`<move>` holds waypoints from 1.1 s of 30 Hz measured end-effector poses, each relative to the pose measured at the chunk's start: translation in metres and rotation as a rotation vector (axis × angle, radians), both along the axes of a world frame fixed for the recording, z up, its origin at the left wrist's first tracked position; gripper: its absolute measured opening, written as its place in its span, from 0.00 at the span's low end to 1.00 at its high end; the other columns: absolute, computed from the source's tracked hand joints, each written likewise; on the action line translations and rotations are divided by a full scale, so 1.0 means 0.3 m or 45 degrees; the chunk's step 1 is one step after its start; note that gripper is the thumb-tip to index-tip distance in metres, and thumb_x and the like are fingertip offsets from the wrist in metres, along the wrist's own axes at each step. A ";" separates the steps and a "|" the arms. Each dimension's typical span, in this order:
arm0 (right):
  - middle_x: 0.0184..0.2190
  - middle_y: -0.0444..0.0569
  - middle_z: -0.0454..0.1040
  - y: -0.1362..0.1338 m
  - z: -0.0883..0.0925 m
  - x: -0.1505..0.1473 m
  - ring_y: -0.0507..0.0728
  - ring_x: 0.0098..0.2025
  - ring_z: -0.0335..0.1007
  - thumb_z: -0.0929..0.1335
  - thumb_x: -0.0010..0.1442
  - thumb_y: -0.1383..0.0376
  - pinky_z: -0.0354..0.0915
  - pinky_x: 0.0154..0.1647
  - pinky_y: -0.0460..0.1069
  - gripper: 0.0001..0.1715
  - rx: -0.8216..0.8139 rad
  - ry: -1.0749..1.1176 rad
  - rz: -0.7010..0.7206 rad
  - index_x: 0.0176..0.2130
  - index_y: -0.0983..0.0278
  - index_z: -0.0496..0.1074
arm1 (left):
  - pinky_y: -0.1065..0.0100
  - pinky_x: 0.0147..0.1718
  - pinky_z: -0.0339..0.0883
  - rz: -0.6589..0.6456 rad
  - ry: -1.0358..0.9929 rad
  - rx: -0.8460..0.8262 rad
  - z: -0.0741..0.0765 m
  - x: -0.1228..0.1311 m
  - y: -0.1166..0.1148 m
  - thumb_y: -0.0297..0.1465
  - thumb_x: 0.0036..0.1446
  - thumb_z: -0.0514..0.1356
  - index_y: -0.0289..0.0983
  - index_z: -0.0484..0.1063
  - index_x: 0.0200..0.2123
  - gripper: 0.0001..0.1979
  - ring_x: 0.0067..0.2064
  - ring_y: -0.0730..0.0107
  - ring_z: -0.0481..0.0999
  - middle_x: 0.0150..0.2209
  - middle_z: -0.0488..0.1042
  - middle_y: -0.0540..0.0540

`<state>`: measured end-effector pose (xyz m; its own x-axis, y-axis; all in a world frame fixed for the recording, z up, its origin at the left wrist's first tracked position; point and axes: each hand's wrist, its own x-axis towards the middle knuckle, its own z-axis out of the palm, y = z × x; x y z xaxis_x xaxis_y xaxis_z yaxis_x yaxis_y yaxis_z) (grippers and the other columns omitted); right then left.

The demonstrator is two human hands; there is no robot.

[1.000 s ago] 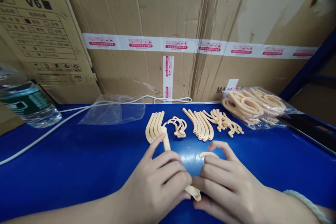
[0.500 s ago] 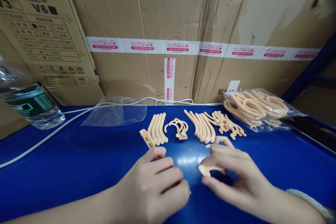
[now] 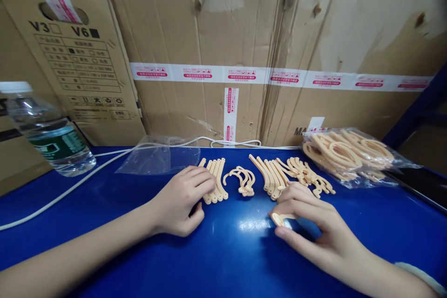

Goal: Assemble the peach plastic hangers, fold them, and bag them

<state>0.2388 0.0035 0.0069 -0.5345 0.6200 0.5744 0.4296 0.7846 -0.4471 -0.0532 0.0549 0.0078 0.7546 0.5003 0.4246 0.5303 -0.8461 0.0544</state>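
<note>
My left hand (image 3: 186, 200) is at the left row of curved beige plastic strips (image 3: 220, 181). Its fingers curl over one more curved strip (image 3: 202, 162), whose upper end shows above the knuckles; the rest is covered. Between thumb and fingers, my right hand (image 3: 314, 223) pinches a small curved beige piece (image 3: 278, 219) with a rounded end. Beyond that hand lies a second row of curved strips (image 3: 263, 172). Small hooked beige pieces (image 3: 246, 181) sit in a group between the rows, and more hooked pieces (image 3: 303, 172) lie to the right.
A clear bag of ring-shaped beige parts (image 3: 349, 153) lies at the back right, near a dark flat object (image 3: 419, 191). A flat clear bag (image 3: 157, 158), white cable (image 3: 63, 200) and water bottle (image 3: 59, 139) are at left. Cardboard boxes (image 3: 209, 111) stand behind the blue table (image 3: 223, 260).
My left hand has moved forward and left, bringing its strip down beside the left row. My right hand keeps its small piece, nearly in place. The view has tilted slightly up.
</note>
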 end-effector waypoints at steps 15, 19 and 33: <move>0.46 0.55 0.68 0.062 0.022 0.001 0.61 0.51 0.65 0.65 0.64 0.68 0.66 0.51 0.58 0.09 0.174 -0.256 -0.059 0.44 0.62 0.72 | 0.63 0.31 0.65 0.437 0.008 0.067 -0.029 0.001 0.006 0.27 0.52 0.49 0.38 0.62 0.33 0.05 0.32 0.62 0.68 0.33 0.67 0.46; 0.46 0.55 0.69 0.125 0.050 -0.027 0.61 0.50 0.64 0.64 0.65 0.68 0.65 0.51 0.60 0.09 0.206 -0.296 -0.052 0.44 0.62 0.73 | 0.63 0.33 0.64 0.356 0.019 0.048 -0.024 0.008 0.004 0.24 0.52 0.48 0.38 0.61 0.31 0.05 0.34 0.62 0.68 0.32 0.67 0.45; 0.51 0.55 0.72 0.230 0.062 0.093 0.59 0.55 0.67 0.60 0.69 0.66 0.67 0.55 0.58 0.17 0.108 -0.304 -0.049 0.55 0.62 0.68 | 0.62 0.34 0.66 0.238 -0.114 0.114 -0.032 0.019 -0.018 0.26 0.56 0.51 0.36 0.66 0.33 0.05 0.34 0.63 0.69 0.32 0.71 0.45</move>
